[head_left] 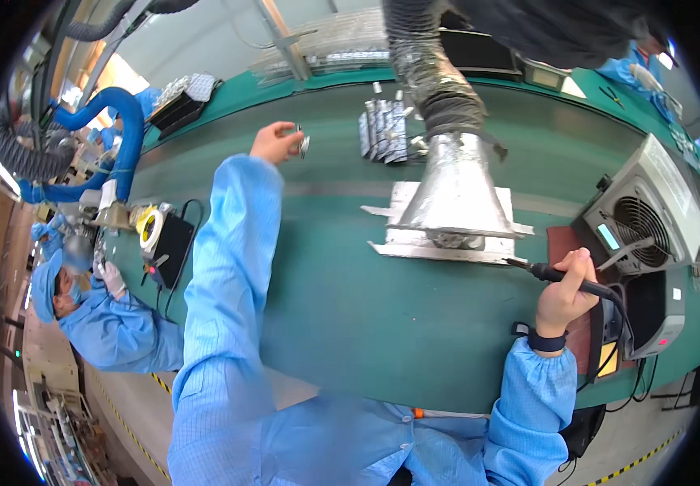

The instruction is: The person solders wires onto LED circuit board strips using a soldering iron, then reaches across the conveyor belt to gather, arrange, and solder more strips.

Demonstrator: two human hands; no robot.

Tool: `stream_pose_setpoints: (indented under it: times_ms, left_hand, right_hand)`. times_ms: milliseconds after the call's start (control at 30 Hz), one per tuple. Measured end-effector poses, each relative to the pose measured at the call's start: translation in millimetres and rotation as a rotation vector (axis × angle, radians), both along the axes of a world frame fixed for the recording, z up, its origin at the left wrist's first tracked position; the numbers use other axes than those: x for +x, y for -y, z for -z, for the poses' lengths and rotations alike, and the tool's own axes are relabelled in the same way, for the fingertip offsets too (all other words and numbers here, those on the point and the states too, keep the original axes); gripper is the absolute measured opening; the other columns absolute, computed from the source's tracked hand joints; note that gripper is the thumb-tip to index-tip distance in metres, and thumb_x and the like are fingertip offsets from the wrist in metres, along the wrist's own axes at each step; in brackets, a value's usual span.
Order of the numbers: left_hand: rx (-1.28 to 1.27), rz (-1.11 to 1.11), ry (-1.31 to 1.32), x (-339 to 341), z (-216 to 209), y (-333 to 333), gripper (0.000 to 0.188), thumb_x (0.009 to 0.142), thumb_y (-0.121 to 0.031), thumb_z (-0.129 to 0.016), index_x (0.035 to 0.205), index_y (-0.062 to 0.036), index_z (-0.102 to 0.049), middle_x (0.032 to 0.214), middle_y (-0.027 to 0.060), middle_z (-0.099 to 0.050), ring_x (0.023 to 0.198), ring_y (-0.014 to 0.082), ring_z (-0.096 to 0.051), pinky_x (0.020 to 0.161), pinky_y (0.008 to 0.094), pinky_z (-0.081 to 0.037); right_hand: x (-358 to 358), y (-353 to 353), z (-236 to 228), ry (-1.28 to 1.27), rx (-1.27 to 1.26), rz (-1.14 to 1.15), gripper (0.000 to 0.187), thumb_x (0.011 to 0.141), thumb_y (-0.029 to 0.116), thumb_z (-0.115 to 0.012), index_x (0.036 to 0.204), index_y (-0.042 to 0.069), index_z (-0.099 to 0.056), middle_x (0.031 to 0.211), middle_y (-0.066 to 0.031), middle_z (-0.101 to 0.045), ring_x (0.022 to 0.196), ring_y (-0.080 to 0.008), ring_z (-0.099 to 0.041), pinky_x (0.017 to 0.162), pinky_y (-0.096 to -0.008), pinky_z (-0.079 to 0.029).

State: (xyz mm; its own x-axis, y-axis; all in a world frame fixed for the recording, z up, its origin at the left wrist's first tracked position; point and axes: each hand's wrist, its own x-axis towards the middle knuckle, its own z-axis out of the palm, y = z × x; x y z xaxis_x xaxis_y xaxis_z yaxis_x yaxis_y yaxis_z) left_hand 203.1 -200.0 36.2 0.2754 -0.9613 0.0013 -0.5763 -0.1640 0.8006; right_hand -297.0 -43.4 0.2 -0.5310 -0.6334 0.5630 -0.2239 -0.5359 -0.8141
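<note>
My left hand [275, 143] is stretched out over the far left of the green bench, its fingers pinched on a small silvery metal part [305, 146]. The part's exact kind is too small to make out. At the right, my right hand [567, 293] is closed around the black handle of a soldering iron [547, 273]. Its tip points left, close to the right front corner of a foil-covered board [408, 249]. Over that board stands a silvery funnel-shaped fume hood [457, 190], partly hiding some small thing under its front edge. A dark strap [546, 342] circles my right wrist.
A ribbed foil duct [427, 61] drops to the hood. Several silvery strips [383, 130] lie beyond it. At the right stand a white fan unit [641, 219], a soldering station [656, 317] and a yellow sponge [607, 359]. A co-worker [107, 320] works at the left near a tape roll [151, 229].
</note>
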Motion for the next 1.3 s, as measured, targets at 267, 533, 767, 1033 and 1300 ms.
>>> stream_pose_setpoints:
  times_ms: [267, 533, 767, 1033, 1300]
  left_hand:
    - [-0.385, -0.277, 0.212, -42.0, 74.8, 166.7, 0.044, 0.078, -0.029, -0.076, 0.111, -0.0013, -0.066, 0.096, 0.0128, -0.071, 0.086, 0.0244, -0.070, 0.078, 0.0368, -0.054]
    - [-0.208, 0.092, 0.345, -86.8, 87.1, 172.6, 0.029, 0.083, -0.031, -0.065, 0.093, -0.0062, -0.075, 0.089, 0.0143, -0.072, 0.088, 0.0286, -0.069, 0.083, 0.0358, -0.052]
    - [-0.239, 0.162, 0.414, -50.0, 96.1, 150.1, 0.035, 0.087, -0.023, -0.057, 0.116, -0.0048, -0.065, 0.113, 0.0177, -0.067, 0.108, 0.0325, -0.062, 0.094, 0.0373, -0.048]
    - [-0.512, 0.247, 0.356, -79.1, 118.1, 136.3, 0.043, 0.089, -0.014, -0.054, 0.132, -0.0081, -0.054, 0.124, 0.0190, -0.060, 0.117, 0.0342, -0.056, 0.103, 0.0360, -0.040]
    - [-0.244, 0.201, 0.346, -125.4, 110.1, 132.8, 0.040, 0.088, -0.006, -0.047, 0.127, 0.0004, -0.055, 0.122, 0.0213, -0.061, 0.117, 0.0321, -0.057, 0.101, 0.0339, -0.041]
  right_hand:
    - [6.7, -4.0, -14.5, 0.005, 0.034, -0.037, 0.041, 0.097, 0.017, -0.048, 0.059, -0.001, -0.045, 0.058, -0.0023, -0.045, 0.058, -0.0090, -0.042, 0.054, -0.0264, -0.031]
    - [-2.5, -5.8, -18.5, -0.029, 0.049, -0.030, 0.043, 0.096, 0.019, -0.048, 0.059, -0.001, -0.047, 0.055, -0.0007, -0.044, 0.054, -0.0079, -0.040, 0.050, -0.0264, -0.029]
    - [3.5, -4.0, -17.1, -0.023, 0.018, -0.060, 0.043, 0.097, 0.019, -0.048, 0.059, -0.001, -0.047, 0.056, -0.0012, -0.044, 0.055, -0.0079, -0.040, 0.051, -0.0263, -0.029]
    - [4.6, -7.0, -15.5, -0.032, 0.054, -0.052, 0.044, 0.098, 0.020, -0.048, 0.060, -0.001, -0.044, 0.057, -0.0015, -0.044, 0.058, -0.0084, -0.040, 0.054, -0.0265, -0.030]
    - [-3.5, -4.9, -11.3, -0.065, 0.079, 0.003, 0.044, 0.098, 0.021, -0.048, 0.059, 0.000, -0.046, 0.056, -0.0002, -0.043, 0.055, -0.0075, -0.039, 0.052, -0.0257, -0.028]
